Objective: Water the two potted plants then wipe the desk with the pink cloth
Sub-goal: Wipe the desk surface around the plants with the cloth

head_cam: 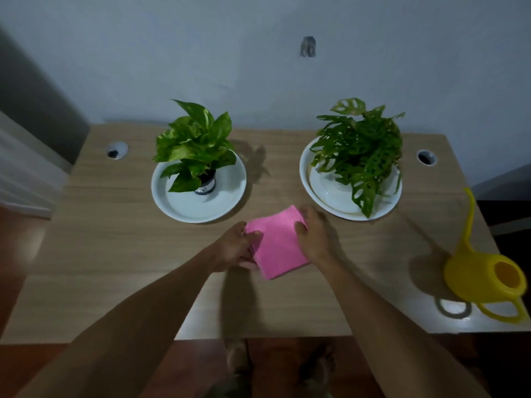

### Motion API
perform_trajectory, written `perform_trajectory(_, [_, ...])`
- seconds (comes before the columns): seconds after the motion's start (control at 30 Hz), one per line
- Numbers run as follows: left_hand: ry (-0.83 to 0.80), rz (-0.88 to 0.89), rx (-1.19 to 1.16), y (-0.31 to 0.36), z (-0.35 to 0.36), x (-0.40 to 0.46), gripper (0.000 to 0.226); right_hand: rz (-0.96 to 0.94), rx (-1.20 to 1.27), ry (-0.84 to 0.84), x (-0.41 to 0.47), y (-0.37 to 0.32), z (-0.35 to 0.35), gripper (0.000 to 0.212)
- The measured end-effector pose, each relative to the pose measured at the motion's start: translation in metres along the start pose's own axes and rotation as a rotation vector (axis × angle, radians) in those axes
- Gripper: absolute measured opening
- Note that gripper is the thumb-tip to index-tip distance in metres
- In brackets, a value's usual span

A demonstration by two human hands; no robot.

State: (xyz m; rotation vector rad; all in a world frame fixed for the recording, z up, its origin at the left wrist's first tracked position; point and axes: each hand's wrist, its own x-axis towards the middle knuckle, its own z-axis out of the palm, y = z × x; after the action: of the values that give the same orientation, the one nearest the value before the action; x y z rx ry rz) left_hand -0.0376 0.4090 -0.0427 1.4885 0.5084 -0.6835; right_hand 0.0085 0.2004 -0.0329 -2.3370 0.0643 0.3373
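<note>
A folded pink cloth (277, 244) lies in the middle of the wooden desk (115, 248). My left hand (235, 248) grips its left edge and my right hand (314, 234) holds its right edge. Behind it, a broad-leaved plant (195, 142) stands in a small pot on a white plate (184, 205) at the left. A plant with holed leaves (362, 147) sits on a second white plate (324, 193) at the right. A yellow watering can (488, 274) with a long thin spout stands at the desk's right edge.
Two round cable holes (117, 150) (426, 158) sit in the desk's far corners. A pale wall runs right behind the desk. My feet (238, 360) stand on a dark wooden floor below the front edge.
</note>
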Motion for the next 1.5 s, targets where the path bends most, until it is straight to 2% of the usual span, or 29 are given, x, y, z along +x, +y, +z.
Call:
perform_trajectory(0.03, [0.037,-0.006,0.046,-0.005,-0.003,0.005,0.03,-0.007,-0.168,0.019,0.002,-0.002,0.004,0.047])
perform_trajectory(0.07, [0.105,0.07,0.21,-0.011,-0.009,0.011,0.026,0.0,-0.365,0.036,0.001,-0.004,0.01,0.051])
perform_trajectory(0.13, [0.272,0.374,0.694,-0.025,-0.024,0.016,0.019,0.015,-0.594,0.073,-0.004,-0.007,0.025,0.054])
perform_trajectory(0.17, [0.31,0.524,0.86,-0.033,-0.031,0.016,0.019,0.013,-0.629,0.072,-0.007,-0.01,0.035,0.052])
perform_trajectory(0.23, [0.325,0.696,1.061,-0.045,-0.045,0.016,0.034,0.002,-0.633,0.053,-0.014,-0.014,0.062,0.05])
perform_trajectory(0.33, [0.331,0.742,1.264,-0.069,-0.057,0.02,0.06,0.041,-0.526,0.019,-0.02,-0.013,0.103,0.066])
perform_trajectory(0.4, [0.359,0.758,1.287,-0.083,-0.059,0.022,0.066,0.072,-0.484,0.009,-0.023,-0.005,0.12,0.076])
perform_trajectory(0.53, [0.409,0.746,1.302,-0.095,-0.055,0.025,0.068,0.042,-0.544,0.098,-0.01,0.011,0.121,0.084])
perform_trajectory(0.7, [0.425,0.73,1.333,-0.101,-0.055,0.033,0.071,-0.042,-0.585,0.098,0.07,0.004,0.105,0.086])
perform_trajectory(0.83, [0.434,0.717,1.33,-0.102,-0.055,0.036,0.075,-0.227,-0.621,0.018,0.107,-0.014,0.121,0.077])
perform_trajectory(1.0, [0.444,0.702,1.38,-0.102,-0.056,0.036,0.075,-0.52,-0.704,-0.149,0.062,0.006,0.118,0.068])
perform_trajectory(1.07, [0.445,0.695,1.385,-0.101,-0.056,0.035,0.076,-0.488,-0.706,-0.153,0.049,0.023,0.106,0.067])
perform_trajectory(1.13, [0.445,0.68,1.38,-0.101,-0.055,0.034,0.076,-0.379,-0.686,-0.099,0.059,0.024,0.097,0.066])
perform_trajectory(1.27, [0.442,0.688,1.367,-0.102,-0.056,0.037,0.076,-0.214,-0.635,0.017,0.112,-0.018,0.105,0.068])
perform_trajectory(1.33, [0.443,0.681,1.362,-0.102,-0.056,0.038,0.077,-0.266,-0.624,-0.033,0.126,-0.032,0.113,0.068])
perform_trajectory(1.43, [0.447,0.689,1.361,-0.102,-0.056,0.038,0.077,-0.442,-0.668,-0.118,0.103,-0.02,0.11,0.066])
perform_trajectory(1.5, [0.446,0.685,1.371,-0.102,-0.055,0.037,0.077,-0.411,-0.664,-0.128,0.078,-0.001,0.102,0.066])
